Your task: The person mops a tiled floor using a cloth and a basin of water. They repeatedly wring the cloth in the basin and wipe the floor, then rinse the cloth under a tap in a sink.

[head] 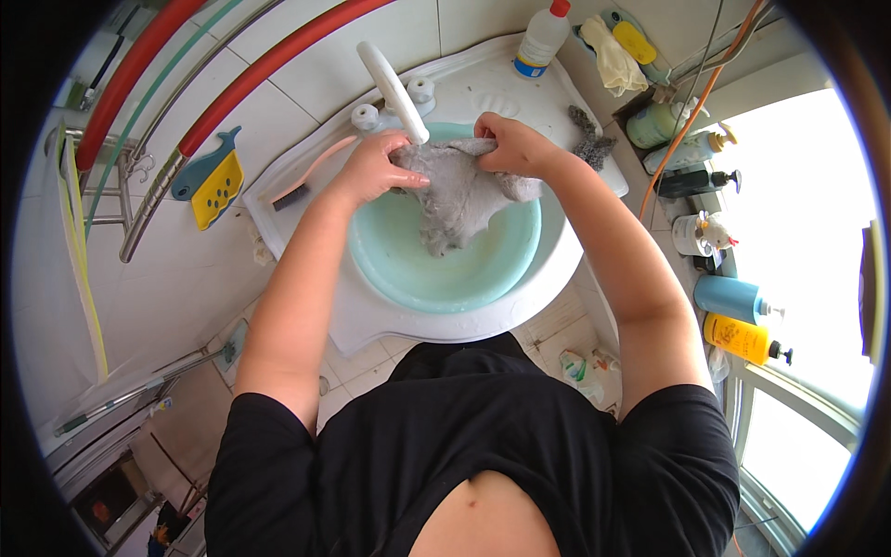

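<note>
A wet grey cloth (456, 191) hangs between my two hands, its lower end drooping into a light green plastic basin (445, 296). My left hand (381, 167) grips the cloth's left edge, with the thumb lying across it. On the other side my right hand (514, 147) pinches a rolled upper edge. The basin rests in a white ceramic washbasin (557, 278). Directly above the cloth is the spout of a white faucet (393, 90), its tip close to my left fingers. Whether water runs from it I cannot tell.
A pink-handled brush (313, 170) lies on the left ledge. A bottle with a red cap (543, 38) stands at the back, and steel-wool scourers (590, 143) sit at the right. Several pump bottles (731, 299) line the windowsill. A whale-shaped soap dish (212, 184) hangs on the left wall.
</note>
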Tool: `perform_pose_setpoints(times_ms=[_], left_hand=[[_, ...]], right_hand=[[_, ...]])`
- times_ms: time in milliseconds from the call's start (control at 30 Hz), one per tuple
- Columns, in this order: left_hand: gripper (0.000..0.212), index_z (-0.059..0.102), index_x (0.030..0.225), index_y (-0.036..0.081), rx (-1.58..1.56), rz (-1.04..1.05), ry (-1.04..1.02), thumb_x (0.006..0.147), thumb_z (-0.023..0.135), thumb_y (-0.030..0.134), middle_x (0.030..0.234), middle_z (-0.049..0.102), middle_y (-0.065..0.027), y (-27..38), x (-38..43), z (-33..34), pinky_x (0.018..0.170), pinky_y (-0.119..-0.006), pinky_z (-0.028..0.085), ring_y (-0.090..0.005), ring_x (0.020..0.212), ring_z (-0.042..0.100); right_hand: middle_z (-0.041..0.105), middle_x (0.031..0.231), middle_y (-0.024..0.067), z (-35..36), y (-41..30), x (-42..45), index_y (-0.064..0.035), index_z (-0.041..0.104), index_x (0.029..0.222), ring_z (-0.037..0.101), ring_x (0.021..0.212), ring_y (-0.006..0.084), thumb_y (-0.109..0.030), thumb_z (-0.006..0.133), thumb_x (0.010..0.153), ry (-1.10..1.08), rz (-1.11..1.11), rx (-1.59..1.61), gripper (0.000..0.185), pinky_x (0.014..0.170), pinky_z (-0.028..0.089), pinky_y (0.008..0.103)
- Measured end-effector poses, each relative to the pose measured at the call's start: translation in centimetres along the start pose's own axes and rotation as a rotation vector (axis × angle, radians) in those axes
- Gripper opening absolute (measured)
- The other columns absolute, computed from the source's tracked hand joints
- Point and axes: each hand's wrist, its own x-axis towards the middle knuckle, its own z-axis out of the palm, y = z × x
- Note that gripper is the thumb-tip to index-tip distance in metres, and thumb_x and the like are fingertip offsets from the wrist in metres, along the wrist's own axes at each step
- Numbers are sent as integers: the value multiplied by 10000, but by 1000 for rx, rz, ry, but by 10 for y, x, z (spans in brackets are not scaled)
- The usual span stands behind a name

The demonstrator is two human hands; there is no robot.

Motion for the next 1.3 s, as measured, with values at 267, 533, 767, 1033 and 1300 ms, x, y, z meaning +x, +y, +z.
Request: perform_pose_setpoints(times_ms=[267, 533, 767, 1033, 1300], left_hand=[[288, 510, 1035, -2, -529, -192, -28, 779, 625, 63, 918, 570, -40, -20, -5, 14, 766, -256, 446, -114, 862, 546], [290, 506, 1118, 13, -1268, -67, 251, 864, 498, 153, 1070, 568, -86, -18, -18, 27, 899, -365, 413, -228, 1021, 529], [437, 456, 1196, -36, -1168, 132, 311, 874, 459, 259, 1255, 462, -168, -21, -45, 2, 1017, -414, 292, -288, 1184, 414], [310, 495, 1101, 104, -1241, 211, 233, 803, 568, 139, 1124, 527, -101, -2, -48, 13, 898, -449, 419, -277, 1063, 489], [292, 452, 1057, 41, -691, 165, 468, 794, 576, 18, 1045, 551, -72, -17, -51, -4, 900, -329, 411, -173, 985, 518]], right_hand=[[549, 927, 104, 5, 19, 3, -50, 553, 992, 537, 852, 195, -134, 587, 718, 209, 83, 126, 289, 760, 435, 290], [536, 1114, 158, 115, -22, -22, -89, 512, 1149, 521, 1009, 332, -251, 540, 840, 607, -314, 442, 349, 842, 439, 360], [606, 983, 85, 134, 54, -23, -125, 578, 1085, 565, 947, 295, -362, 482, 856, -128, 282, -251, 343, 758, 469, 394], [626, 980, 106, 150, 10, 11, -53, 578, 1082, 575, 882, 228, -367, 521, 850, -121, 508, 609, 394, 781, 441, 325], [592, 937, 55, 100, 34, 18, -54, 543, 1052, 552, 833, 170, -320, 532, 867, 296, 393, 1065, 324, 723, 466, 305]])
